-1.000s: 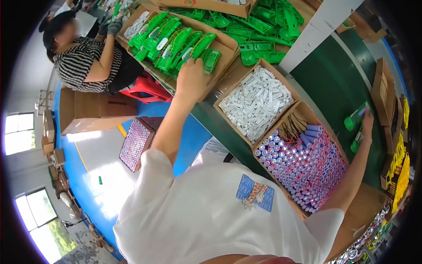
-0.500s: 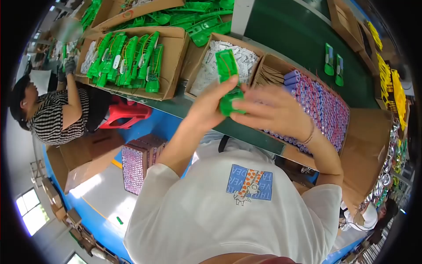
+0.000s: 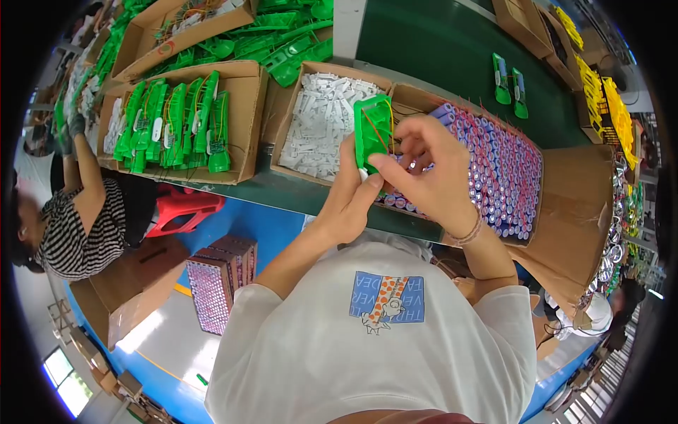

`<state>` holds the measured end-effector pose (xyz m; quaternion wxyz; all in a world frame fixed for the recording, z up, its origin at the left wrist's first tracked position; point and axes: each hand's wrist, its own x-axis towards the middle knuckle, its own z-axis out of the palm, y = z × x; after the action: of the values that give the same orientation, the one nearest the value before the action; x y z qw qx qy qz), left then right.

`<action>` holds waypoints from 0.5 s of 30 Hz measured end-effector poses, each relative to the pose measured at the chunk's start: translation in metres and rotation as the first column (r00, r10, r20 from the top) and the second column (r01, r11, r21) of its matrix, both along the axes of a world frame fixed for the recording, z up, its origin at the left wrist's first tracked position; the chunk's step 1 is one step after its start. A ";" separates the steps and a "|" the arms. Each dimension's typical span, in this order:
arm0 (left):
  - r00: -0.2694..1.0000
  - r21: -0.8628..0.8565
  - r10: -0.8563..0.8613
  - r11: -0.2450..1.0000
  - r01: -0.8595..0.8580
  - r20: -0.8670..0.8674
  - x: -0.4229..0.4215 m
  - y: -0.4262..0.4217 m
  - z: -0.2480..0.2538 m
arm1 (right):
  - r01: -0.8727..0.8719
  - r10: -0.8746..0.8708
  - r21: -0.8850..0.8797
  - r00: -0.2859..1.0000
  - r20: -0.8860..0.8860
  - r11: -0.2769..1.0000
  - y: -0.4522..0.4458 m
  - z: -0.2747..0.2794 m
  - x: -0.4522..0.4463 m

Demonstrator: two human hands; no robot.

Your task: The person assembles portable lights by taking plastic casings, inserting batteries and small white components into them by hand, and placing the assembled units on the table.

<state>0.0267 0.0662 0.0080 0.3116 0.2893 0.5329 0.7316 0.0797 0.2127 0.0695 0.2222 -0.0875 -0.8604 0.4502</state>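
My left hand (image 3: 347, 201) is closed around a green plastic housing (image 3: 364, 134), held upright above the front edge of the bench. A red wire runs across the housing's hollow inside, and a small white part shows at its lower end. My right hand (image 3: 441, 177) is at the housing's right side, its thumb pressed on the lower part and its other fingers curled near the edge. Behind the housing is a carton of small white plastic parts (image 3: 318, 116). Below and right of my right hand lies a carton of purple-wrapped cylindrical cells (image 3: 498, 169) with red wires.
At left, a carton (image 3: 244, 141) holds several wired green housings; more green parts (image 3: 296, 46) are heaped behind. Two green pieces (image 3: 519, 92) lie on the dark green bench (image 3: 424, 53). A co-worker in a striped shirt (image 3: 81, 233) sits left, near a red stool (image 3: 183, 208).
The housing has turned so its hollow side with the red wire shows more. My right hand has drawn its fingers in, with its thumb on the lower part. The view has shifted.
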 end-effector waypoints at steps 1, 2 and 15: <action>1.000 0.026 0.015 1.000 -0.015 -0.017 0.001 0.002 -0.004 | 0.007 -0.007 0.002 1.000 0.002 1.000 0.001 -0.003 0.000; 0.999 0.052 0.032 0.998 -0.030 -0.033 0.001 0.004 -0.006 | 0.028 -0.024 0.053 0.998 -0.064 0.998 0.001 -0.009 0.001; 0.930 -0.012 0.023 1.000 -0.020 0.366 -0.006 -0.019 -0.006 | -0.013 0.011 0.126 1.000 0.017 0.992 0.035 -0.055 -0.005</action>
<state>0.0208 0.0473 0.0018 0.3986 0.1410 0.4716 0.7739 0.0744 0.2472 0.0145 0.2175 -0.0717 -0.8895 0.3954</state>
